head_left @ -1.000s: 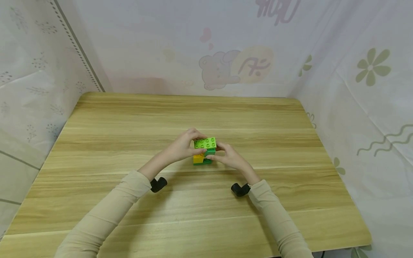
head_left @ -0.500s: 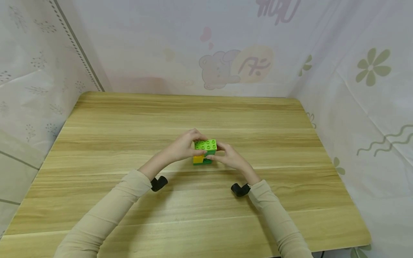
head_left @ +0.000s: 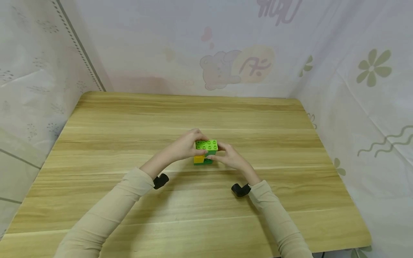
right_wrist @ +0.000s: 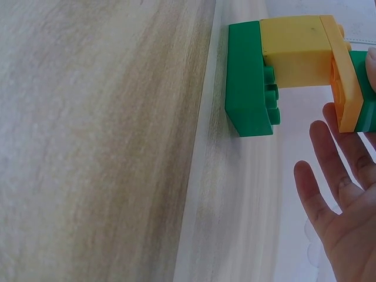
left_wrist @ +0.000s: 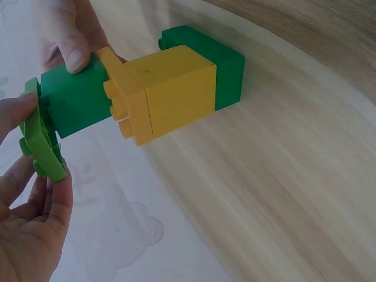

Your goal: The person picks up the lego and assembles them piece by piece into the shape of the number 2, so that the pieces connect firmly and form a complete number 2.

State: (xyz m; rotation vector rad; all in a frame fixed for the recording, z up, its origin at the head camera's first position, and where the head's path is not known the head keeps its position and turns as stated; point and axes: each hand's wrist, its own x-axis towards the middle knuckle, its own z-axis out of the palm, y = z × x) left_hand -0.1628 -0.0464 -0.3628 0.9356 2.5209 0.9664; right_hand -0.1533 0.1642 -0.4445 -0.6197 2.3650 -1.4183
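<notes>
A toy-brick stack stands on the table. From the bottom it has a dark green brick (left_wrist: 230,76), a yellow brick (left_wrist: 176,88), a thin orange plate brick (left_wrist: 141,111) and a green brick (left_wrist: 76,100). At the top is a thin lime plate brick (head_left: 207,145), studs up. My left hand (head_left: 185,146) pinches that lime brick between thumb and fingers. It meets the green brick's top; whether it is fully seated I cannot tell. My right hand (head_left: 231,157) grips the upper green brick, thumb on its near side; its other fingers spread in the right wrist view.
The wooden table (head_left: 193,215) extends around the stack. Patterned pale cloth (head_left: 155,46) hangs behind and at both sides. Black wrist-worn pieces, one by the left wrist (head_left: 161,181) and one by the right wrist (head_left: 240,190), project inward over the table.
The lime brick has come down slightly and levelled onto the green brick, whose studs showed before. My left hand shifted a little to the right; my right hand has hardly moved.
</notes>
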